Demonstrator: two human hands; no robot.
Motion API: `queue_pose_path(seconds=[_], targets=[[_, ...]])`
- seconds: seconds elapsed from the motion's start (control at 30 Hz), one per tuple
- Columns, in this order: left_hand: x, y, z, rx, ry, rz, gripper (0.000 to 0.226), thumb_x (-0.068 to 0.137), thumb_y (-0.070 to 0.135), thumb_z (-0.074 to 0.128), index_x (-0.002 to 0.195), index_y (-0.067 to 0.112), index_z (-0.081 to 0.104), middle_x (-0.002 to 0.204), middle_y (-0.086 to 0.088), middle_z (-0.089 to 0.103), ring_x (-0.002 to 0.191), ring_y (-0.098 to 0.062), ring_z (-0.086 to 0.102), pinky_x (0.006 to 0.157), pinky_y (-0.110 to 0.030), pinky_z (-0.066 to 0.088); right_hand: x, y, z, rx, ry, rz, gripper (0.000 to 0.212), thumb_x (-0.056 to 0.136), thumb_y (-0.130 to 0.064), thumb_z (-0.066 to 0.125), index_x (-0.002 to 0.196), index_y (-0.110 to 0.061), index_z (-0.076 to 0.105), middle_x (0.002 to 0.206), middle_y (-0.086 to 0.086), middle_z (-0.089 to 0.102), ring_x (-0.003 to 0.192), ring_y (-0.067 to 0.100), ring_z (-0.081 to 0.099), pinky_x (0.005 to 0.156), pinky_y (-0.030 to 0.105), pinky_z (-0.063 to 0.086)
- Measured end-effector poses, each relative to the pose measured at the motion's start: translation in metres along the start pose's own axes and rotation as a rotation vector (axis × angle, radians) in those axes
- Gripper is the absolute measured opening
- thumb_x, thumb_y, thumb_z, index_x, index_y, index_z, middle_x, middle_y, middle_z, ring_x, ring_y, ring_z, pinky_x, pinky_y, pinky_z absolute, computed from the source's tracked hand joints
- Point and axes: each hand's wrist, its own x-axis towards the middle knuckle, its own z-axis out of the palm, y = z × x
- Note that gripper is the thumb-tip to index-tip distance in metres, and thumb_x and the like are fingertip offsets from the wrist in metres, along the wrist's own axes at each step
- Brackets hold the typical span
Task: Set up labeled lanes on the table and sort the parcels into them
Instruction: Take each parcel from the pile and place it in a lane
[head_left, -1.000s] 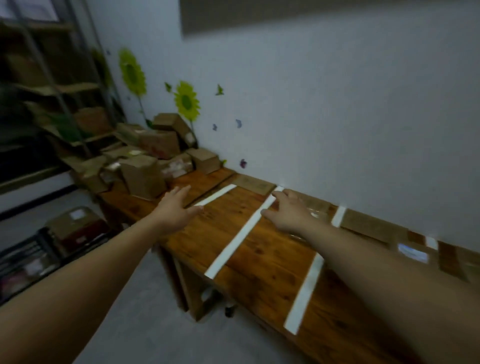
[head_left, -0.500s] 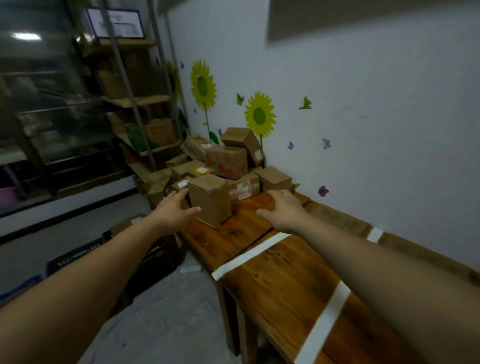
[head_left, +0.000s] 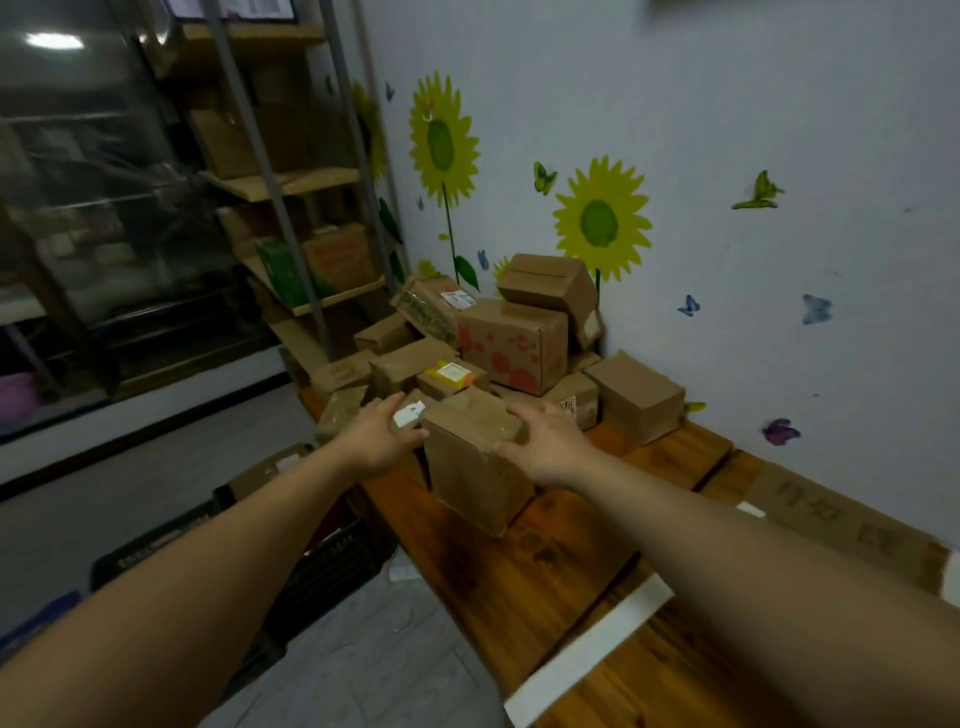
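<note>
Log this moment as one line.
step: parcel pickup | left hand: holds brown box left side | right hand: holds right side | box: front of parcel pile

Two hands hold one plain parcel (head_left: 475, 462): the left hand (head_left: 376, 441) and the right hand (head_left: 545, 441). Beyond the hands, the heap of parcels (head_left: 511, 345) counts about eleven more; overlaps hide the exact number. One of these bears red blotches, one a yellow label (head_left: 451, 373). On the bench (head_left: 519, 571), nearer than the right hand, lies one full white tape strip (head_left: 587, 654), with two short ends of others to that hand's right, and one cardboard sign (head_left: 841, 519). Above the hands, two large sunflower stickers (head_left: 600, 218) show whole, a third half hidden
</note>
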Motion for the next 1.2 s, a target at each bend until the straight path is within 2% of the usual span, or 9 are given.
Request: queue_pose_path(seconds=[0.2,0.3,0.47,0.6,0.73,0.9,1.03,1.13,1.2], targets=[[0.107,-0.014,0.024,0.098,-0.167,0.133,0.075,0.088,0.049,0.054,0.149,0.022,0.018,0.156,-0.007,0.014,0.141,-0.027,0.018,0.112,-0.042,0.025,0.07,0.003,0.05,0.137,0.088,0.287,0.087,0.085,-0.062,0.053,0.151,-0.022,0.011,0.154,0.01,0.023,0.132,0.031,0.038,0.097,0.033,0.039],[0.145,-0.018,0.032,0.108,-0.243,0.172,0.077,0.085,0.049,0.06,0.146,0.021,0.024,0.151,-0.009,0.023,0.135,-0.029,0.03,0.104,-0.036,0.032,0.091,-0.001,0.071,0.263,0.184,0.503,0.097,0.08,-0.071,0.05,0.152,-0.022,0.007,0.155,0.01,0.024,0.135,0.031,0.036,0.103,0.038,0.037],[0.179,-0.017,0.042,0.082,-0.347,0.215,0.066,0.087,0.044,0.058,0.143,0.02,0.032,0.141,-0.008,0.042,0.124,-0.027,0.043,0.094,-0.031,0.038,0.099,0.003,0.084,0.348,0.248,0.743,0.09,0.082,-0.067,0.052,0.148,-0.016,0.019,0.147,0.01,0.036,0.126,0.03,0.045,0.097,0.039,0.041],[0.186,-0.003,0.048,0.123,-0.352,0.332,0.056,0.087,0.041,0.06,0.134,0.016,0.044,0.13,-0.009,0.054,0.117,-0.028,0.05,0.099,-0.037,0.042,0.082,0.009,0.077,0.603,0.275,0.757,0.073,0.089,-0.04,0.062,0.148,-0.02,0.024,0.139,0.004,0.048,0.091,0.009,0.053,0.068,0.018,0.042],[0.18,0.017,0.057,0.132,-0.471,0.38,0.056,0.084,0.05,0.059,0.127,0.013,0.054,0.126,-0.009,0.056,0.111,-0.027,0.054,0.097,-0.039,0.044,0.045,0.017,0.068,0.809,0.275,0.808,0.062,0.093,-0.029,0.059,0.147,-0.028,0.028,0.131,0.003,0.051,0.108,0.019,0.054,0.084,0.032,0.049],[0.153,0.027,0.07,0.015,-0.597,0.321,0.068,0.088,0.047,0.054,0.146,0.023,0.027,0.144,-0.006,0.04,0.126,-0.027,0.043,0.099,-0.033,0.035,0.011,0.021,0.071,1.085,0.261,0.802,0.058,0.089,-0.019,0.062,0.14,-0.03,0.036,0.115,0.004,0.056,0.104,0.027,0.061,0.084,0.046,0.056],[0.132,0.017,0.074,-0.208,-0.576,0.29,0.065,0.088,0.03,0.061,0.145,0.025,0.029,0.135,-0.005,0.049,0.098,-0.014,0.049,0.085,-0.028,0.04,-0.007,0.027,0.066,0.952,0.373,0.74,0.066,0.086,-0.017,0.066,0.139,-0.034,0.029,0.11,0.001,0.053,0.094,0.027,0.064,0.078,0.041,0.058],[0.113,-0.003,0.09,-0.343,-0.608,0.175,0.056,0.088,0.024,0.061,0.138,0.027,0.036,0.119,-0.004,0.055,0.096,-0.019,0.055,0.08,-0.038,0.051,-0.023,0.034,0.068,0.866,0.39,0.705,0.064,0.084,-0.018,0.069,0.133,-0.029,0.03,0.118,0.002,0.052,0.108,0.025,0.056,0.089,0.043,0.053],[0.1,-0.016,0.101,-0.375,-0.612,0.109,0.041,0.089,0.034,0.059,0.126,0.03,0.043,0.113,-0.002,0.056,0.097,-0.021,0.056,0.077,-0.039,0.051,-0.034,0.036,0.076,0.877,0.369,0.707,0.057,0.083,-0.026,0.071,0.124,-0.028,0.031,0.123,0.003,0.051,0.106,0.019,0.055,0.088,0.039,0.052]])
